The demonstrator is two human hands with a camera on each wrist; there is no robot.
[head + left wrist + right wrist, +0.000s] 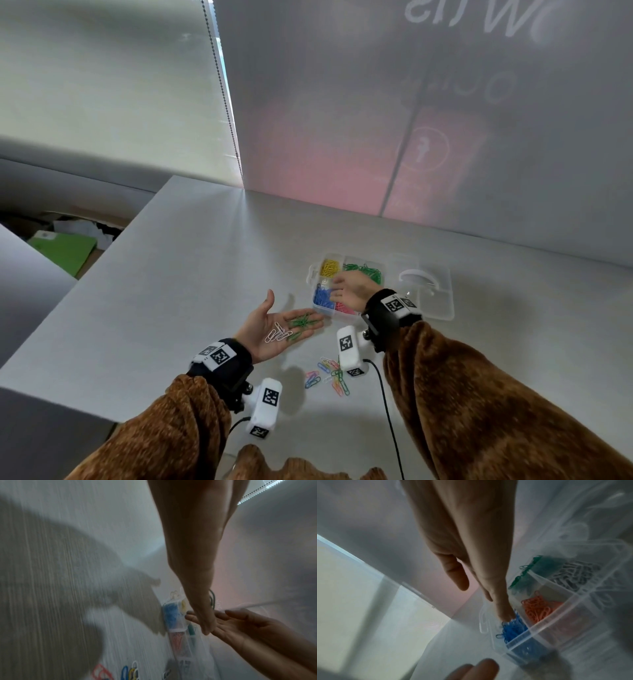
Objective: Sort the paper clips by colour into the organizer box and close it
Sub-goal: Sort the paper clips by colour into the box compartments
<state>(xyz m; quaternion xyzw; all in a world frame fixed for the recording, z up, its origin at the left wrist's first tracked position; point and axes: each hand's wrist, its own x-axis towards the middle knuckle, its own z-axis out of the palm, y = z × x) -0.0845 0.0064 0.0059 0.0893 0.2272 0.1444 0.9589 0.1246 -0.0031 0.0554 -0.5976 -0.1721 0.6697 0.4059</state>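
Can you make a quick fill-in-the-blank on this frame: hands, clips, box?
1. The left hand, palm up, carries white and ____ clips.
2. The right hand reaches over the organizer box, fingertips at the ____ clips' compartment.
3. The box lid is ____.
4. Unsorted loose clips lie on the ____.

Missing words: green; blue; open; table

Your right hand (351, 289) blocks the organizer box (346, 313); bare tabletop (191, 274) lies open left of your left hand (274, 325).
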